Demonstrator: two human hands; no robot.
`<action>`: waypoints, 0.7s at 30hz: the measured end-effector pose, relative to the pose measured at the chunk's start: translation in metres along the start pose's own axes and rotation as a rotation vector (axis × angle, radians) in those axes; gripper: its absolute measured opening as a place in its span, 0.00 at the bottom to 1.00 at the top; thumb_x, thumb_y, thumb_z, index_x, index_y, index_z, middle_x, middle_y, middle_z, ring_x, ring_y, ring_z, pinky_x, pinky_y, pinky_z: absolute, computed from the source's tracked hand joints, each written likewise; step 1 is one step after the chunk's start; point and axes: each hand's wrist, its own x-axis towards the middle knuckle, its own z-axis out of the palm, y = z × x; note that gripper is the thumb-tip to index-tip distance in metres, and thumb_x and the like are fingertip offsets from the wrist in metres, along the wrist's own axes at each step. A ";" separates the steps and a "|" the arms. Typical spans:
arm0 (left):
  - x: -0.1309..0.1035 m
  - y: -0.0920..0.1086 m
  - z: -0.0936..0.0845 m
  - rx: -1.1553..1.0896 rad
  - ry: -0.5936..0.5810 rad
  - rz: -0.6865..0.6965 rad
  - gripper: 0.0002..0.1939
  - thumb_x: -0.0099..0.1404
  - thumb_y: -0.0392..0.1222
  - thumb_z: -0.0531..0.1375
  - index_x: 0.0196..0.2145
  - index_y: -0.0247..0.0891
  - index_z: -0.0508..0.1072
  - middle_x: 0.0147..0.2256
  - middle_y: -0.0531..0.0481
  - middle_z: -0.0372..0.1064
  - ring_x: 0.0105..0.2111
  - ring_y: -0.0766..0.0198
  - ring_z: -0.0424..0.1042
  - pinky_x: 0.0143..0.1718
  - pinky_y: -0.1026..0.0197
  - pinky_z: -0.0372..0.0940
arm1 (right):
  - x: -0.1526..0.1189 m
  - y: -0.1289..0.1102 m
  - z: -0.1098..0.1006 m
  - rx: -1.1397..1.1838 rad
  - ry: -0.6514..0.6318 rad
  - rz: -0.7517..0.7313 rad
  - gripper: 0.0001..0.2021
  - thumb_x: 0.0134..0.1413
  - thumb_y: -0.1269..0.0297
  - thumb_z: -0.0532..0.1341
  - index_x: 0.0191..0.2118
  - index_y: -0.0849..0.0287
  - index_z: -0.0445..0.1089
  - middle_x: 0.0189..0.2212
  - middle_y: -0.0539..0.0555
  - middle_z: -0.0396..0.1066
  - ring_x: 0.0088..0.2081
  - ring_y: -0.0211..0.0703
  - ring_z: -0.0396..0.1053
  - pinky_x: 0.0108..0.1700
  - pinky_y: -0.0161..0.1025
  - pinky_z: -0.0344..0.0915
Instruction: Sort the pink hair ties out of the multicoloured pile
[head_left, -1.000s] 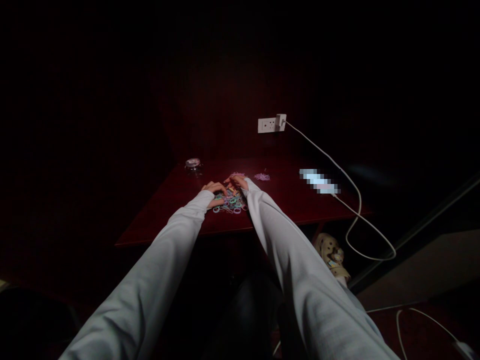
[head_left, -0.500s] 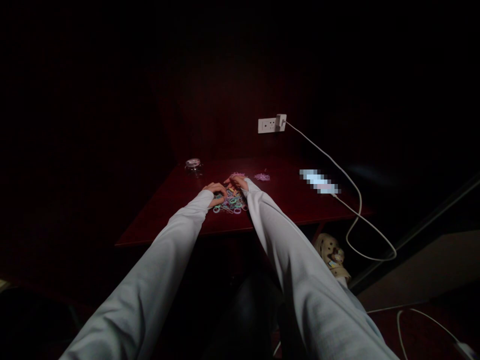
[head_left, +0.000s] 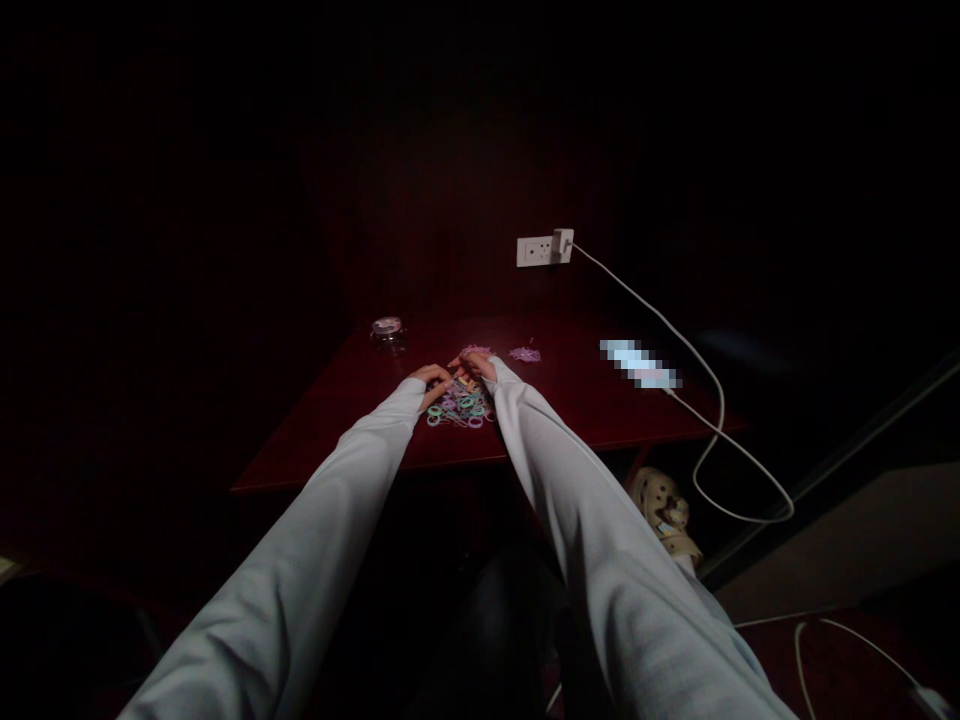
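Observation:
A pile of small, multicoloured hair ties (head_left: 463, 405) lies near the front of the dark red table (head_left: 322, 420), with mint green, lilac and other pale loops among them. My left hand (head_left: 432, 377) rests at the pile's left edge, its thumb and fingers drawn together over the ties. From the right, my right hand (head_left: 475, 365) reaches over the back of the pile with bent fingers close together and pointing left. What either set of fingertips pinches is too small and dark to make out. Pink ties (head_left: 475, 350) show just behind my right hand.
A small heap of purple ties (head_left: 525, 355) lies farther right. At the back left stands a clear round container (head_left: 387, 330). A bright, pixelated device (head_left: 637, 363) is on the right, its white cable (head_left: 660, 311) running to a wall socket (head_left: 534, 251).
My left hand has shifted slightly, its fingers moving up and back from the middle of the pile, uncovering more ties. My right hand stays almost in place.

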 end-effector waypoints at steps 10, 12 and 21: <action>0.006 -0.002 -0.003 -0.078 0.197 -0.173 0.18 0.69 0.59 0.62 0.33 0.42 0.77 0.31 0.49 0.79 0.32 0.60 0.75 0.36 0.61 0.70 | -0.002 0.011 0.003 -0.008 0.022 0.017 0.16 0.63 0.49 0.67 0.33 0.57 0.80 0.26 0.52 0.75 0.30 0.42 0.69 0.35 0.40 0.70; 0.008 -0.004 -0.003 -0.117 0.200 -0.243 0.19 0.68 0.61 0.63 0.32 0.42 0.76 0.28 0.50 0.79 0.28 0.60 0.74 0.31 0.62 0.68 | 0.000 0.012 0.003 -0.041 0.009 0.011 0.18 0.60 0.46 0.69 0.32 0.57 0.79 0.27 0.51 0.74 0.30 0.42 0.68 0.35 0.40 0.69; 0.011 -0.005 -0.005 -0.100 0.198 -0.255 0.17 0.64 0.58 0.65 0.30 0.42 0.74 0.26 0.51 0.79 0.27 0.61 0.76 0.30 0.64 0.68 | -0.003 0.012 0.007 -0.045 -0.033 0.017 0.19 0.51 0.50 0.76 0.24 0.56 0.72 0.21 0.46 0.67 0.29 0.40 0.66 0.34 0.39 0.63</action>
